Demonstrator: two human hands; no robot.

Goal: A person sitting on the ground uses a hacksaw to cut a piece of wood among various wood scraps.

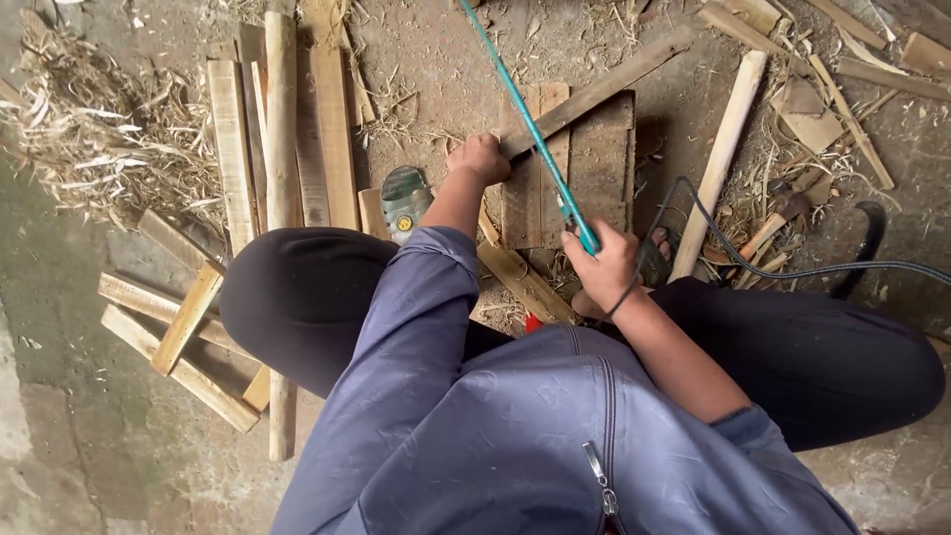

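Note:
I squat over a small wooden block platform [602,163] on the dirt floor. My left hand [479,159] presses a long wooden strip [614,77] down onto the platform's near left corner; the strip runs up to the right. My right hand [602,266] grips the handle of a teal-framed saw [525,117], whose thin frame slants up and left across the strip, close beside my left hand. A black cord [783,269] loops past my right wrist.
Wooden slats [282,139] lie stacked at the left, more crossed pieces [183,332] lower left. A pale round stick [718,159], offcuts and shavings lie at the right. Straw [94,129] is heaped at the far left. A green sandal [404,201] sits by my left knee.

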